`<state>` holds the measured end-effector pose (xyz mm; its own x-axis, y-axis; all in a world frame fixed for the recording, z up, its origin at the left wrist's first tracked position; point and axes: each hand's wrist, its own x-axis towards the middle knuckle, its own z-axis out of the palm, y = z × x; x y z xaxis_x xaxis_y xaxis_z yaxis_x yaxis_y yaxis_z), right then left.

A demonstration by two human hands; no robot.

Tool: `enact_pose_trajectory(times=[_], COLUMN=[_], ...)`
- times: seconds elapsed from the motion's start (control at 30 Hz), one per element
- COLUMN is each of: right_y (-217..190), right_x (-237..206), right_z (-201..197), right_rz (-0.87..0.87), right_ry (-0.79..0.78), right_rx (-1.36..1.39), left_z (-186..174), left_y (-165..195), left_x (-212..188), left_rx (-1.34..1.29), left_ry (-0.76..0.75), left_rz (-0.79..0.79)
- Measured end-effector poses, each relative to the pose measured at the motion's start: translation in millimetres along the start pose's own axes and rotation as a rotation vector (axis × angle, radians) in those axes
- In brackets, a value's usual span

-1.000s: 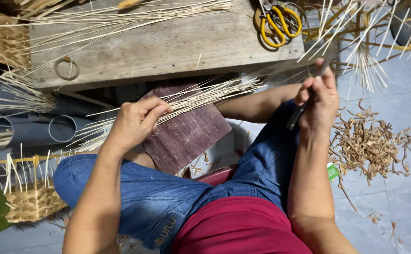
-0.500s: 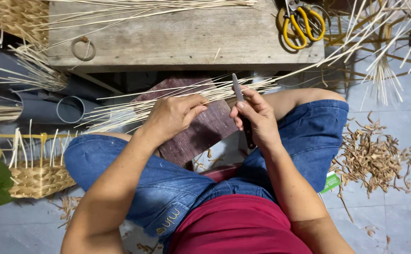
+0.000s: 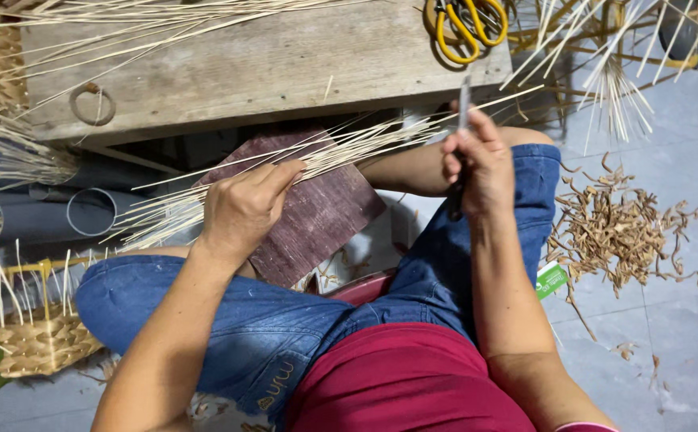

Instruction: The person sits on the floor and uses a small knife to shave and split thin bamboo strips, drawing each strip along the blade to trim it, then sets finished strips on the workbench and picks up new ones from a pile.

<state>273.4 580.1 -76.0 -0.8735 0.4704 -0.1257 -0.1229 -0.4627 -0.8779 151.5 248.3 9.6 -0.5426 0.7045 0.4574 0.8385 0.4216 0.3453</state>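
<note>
One label-like item observed: a small green and white tag or packet [image 3: 551,280], rectangular, lying tilted on the grey tiled floor [image 3: 685,336]. It sits just beside the outer edge of the person's jeans-clad leg [image 3: 525,208], partly tucked under it, and at the near edge of the pile of brown shavings [image 3: 621,228]. Green takes up most of the visible face, with a white band along one side. Whether it is a loose label, a wrapper or the end of a package cannot be told; only a corner shows. No signs or screens in view.
</note>
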Motion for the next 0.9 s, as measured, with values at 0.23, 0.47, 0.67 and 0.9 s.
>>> enact_pose_trajectory(times=[0.23, 0.47, 0.67, 0.9], right_y=[-35, -33, 5, 12], right_x=[3, -22, -29, -26], right_z=[-62, -20, 58, 80], right_rz=[-0.168, -0.068, 0.213, 0.198], right_ry=[0.155, -0.18, -0.35, -0.311], right_rx=[0.193, -0.061, -0.127, -0.071], left_z=[4, 11, 14, 14], left_y=[1, -6, 0, 4], left_x=[1, 3, 2, 3], left_rx=[-0.109, -0.308, -0.326, 0.013], left_ry=[-0.013, -0.106, -0.116, -0.007], left_rz=[-0.044, -0.25, -0.135, 0.005])
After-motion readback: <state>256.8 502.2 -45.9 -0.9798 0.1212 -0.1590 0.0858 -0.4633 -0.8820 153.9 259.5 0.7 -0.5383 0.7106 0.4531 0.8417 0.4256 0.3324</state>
